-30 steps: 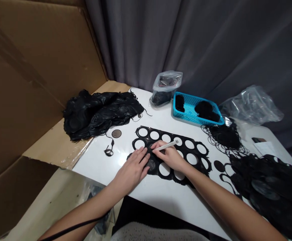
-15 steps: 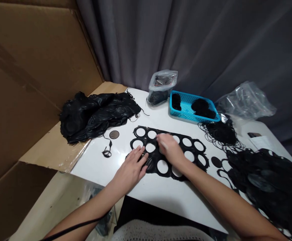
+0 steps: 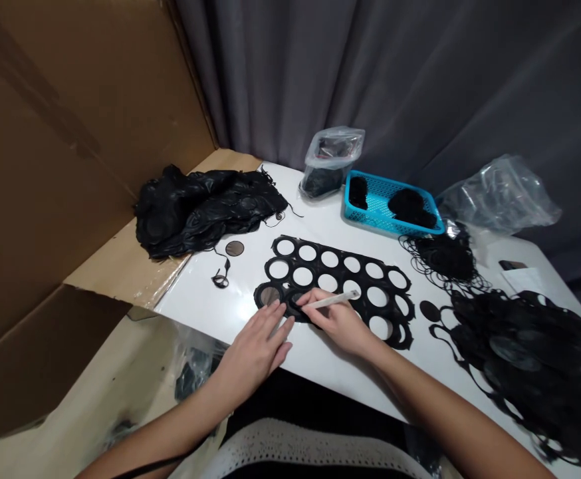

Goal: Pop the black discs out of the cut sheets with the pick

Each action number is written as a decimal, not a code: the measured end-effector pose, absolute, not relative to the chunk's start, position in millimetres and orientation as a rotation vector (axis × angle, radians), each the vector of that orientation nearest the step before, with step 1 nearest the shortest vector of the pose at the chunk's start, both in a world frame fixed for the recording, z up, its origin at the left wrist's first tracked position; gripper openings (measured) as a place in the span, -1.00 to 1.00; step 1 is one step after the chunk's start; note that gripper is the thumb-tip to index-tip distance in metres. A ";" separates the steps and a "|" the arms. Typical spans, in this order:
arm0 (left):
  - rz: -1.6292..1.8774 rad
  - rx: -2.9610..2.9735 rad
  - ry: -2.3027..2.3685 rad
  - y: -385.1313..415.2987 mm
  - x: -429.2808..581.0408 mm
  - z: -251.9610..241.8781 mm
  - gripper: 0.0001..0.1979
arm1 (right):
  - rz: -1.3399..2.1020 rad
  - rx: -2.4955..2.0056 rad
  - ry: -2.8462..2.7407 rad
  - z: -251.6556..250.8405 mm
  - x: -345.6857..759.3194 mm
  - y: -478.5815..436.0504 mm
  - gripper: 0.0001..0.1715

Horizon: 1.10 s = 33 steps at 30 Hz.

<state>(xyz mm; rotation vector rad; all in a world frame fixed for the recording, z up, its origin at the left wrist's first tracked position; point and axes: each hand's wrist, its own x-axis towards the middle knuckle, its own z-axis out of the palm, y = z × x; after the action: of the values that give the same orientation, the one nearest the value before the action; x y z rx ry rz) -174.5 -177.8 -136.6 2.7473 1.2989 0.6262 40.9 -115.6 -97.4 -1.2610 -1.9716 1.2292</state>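
A black sheet with several round holes (image 3: 340, 279) lies flat on the white table (image 3: 250, 266). My right hand (image 3: 338, 322) is closed on a thin white stick (image 3: 333, 301), whose tip touches the sheet's near left corner. My left hand (image 3: 253, 349) lies flat with fingers stretched out, its fingertips at the sheet's near edge. A loose black disc (image 3: 234, 248) and a small black ring scrap (image 3: 219, 279) lie left of the sheet.
A heap of black sheets (image 3: 205, 209) sits at the back left, another heap (image 3: 530, 359) at the right. A blue basket (image 3: 365, 216), a small zip bag (image 3: 328, 163), a clear bag (image 3: 500, 196) and tangled black rings (image 3: 443, 259) stand behind. Cardboard (image 3: 71, 133) walls the left.
My right hand has come back toward me, from the sheet's middle to its near left corner, with the white stick showing again. The left hand slid slightly nearer the table edge.
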 end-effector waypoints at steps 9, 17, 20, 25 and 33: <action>0.632 2.700 1.332 -178.3 -171.7 -136.3 -0.65 | 1.197 -1.189 -2.023 -101.0 38.7 -113.8 -0.75; 0.675 2.634 1.342 -179.2 -169.7 -133.9 -0.64 | 0.902 -1.094 -2.290 -105.7 32.5 -127.3 -0.85; 0.685 2.632 1.343 -178.8 -169.0 -134.3 -0.66 | 0.651 -1.048 -2.449 -109.7 32.6 -133.7 -0.83; 0.726 2.631 1.328 -177.5 -167.1 -135.7 -0.69 | 0.576 -1.332 -1.970 -101.3 58.4 -101.7 -0.80; 0.769 2.609 1.404 -180.9 -182.4 -131.3 -0.64 | 0.857 -1.253 -1.958 -87.4 23.2 -81.2 -0.81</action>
<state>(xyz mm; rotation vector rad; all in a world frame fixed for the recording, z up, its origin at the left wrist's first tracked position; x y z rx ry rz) -182.4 -180.9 -131.3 2.6087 1.4044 0.7690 23.2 -81.2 -87.4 -1.2533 -1.9581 0.8574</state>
